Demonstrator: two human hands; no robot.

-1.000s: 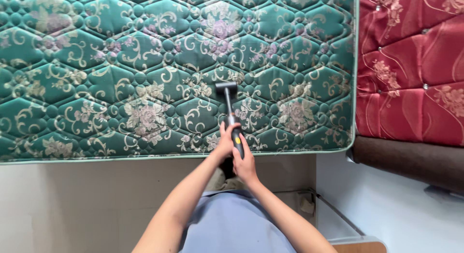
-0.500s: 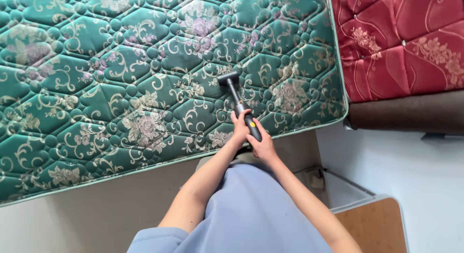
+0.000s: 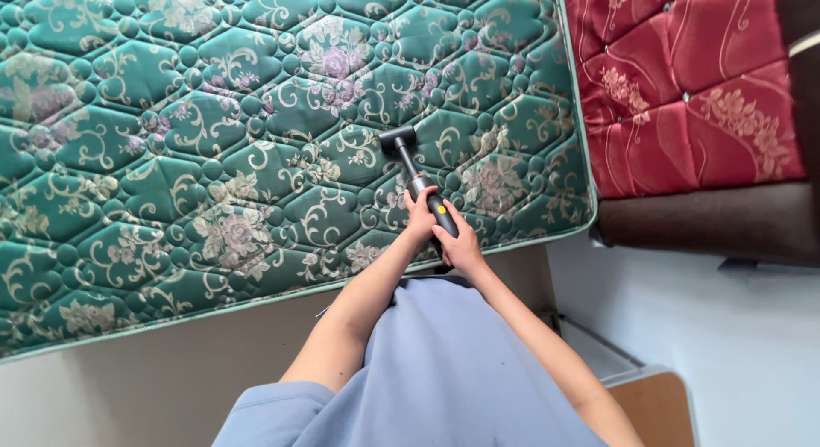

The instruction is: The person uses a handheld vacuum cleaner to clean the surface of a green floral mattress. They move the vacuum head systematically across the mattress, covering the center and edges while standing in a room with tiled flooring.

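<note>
On the green quilted mattress, my small handheld vacuum rests with its flat nozzle head pressed to the fabric, near the right-hand end and a short way in from the near edge. The floral cover to the left of the nozzle is broad and bare; I see no crumbs or lint on it at this resolution.

Left hand: wrapped around the dark handle on its left side, fingers closed. Right hand: closed on the rear of the same handle, touching the left hand, so both are clamped together on the one tool. A yellow button shows on the handle between them.

Step in hand, as I judge it: working the nozzle over the mattress surface, with the right corner zone under treatment. My judgement of the next move: it calls for keeping the head flat against the quilting and guiding it along the tufted seams, where the ridges could lift or catch the nozzle.

Right of the mattress, just beside its piped edge: a red patterned mattress lying on a dark brown base. Below that, pale floor and the corner of a wooden board.

Containers: none in view; whether the vacuum's dust cup holds anything I cannot tell.
</note>
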